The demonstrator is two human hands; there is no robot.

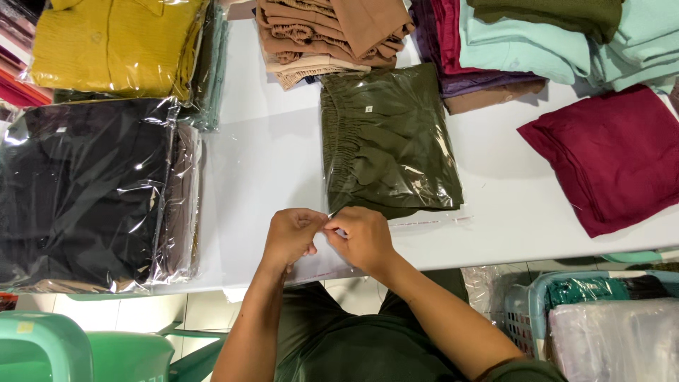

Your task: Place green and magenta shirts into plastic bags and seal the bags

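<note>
Both hands, left [291, 235] and right [362, 237], pinch the open flap of the clear bag [387, 138] holding an olive garment on the white tabletop [269, 155]; a crooked fold could likely stick its adhesive strip askew.

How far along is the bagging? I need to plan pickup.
Done: bagged black garments and a bagged mustard one lie stacked at left. In hand: the left hand and right hand pinch the open flap of the clear bag holding the olive garment. Left: unbagged maroon, mint and tan folded clothes.
</note>
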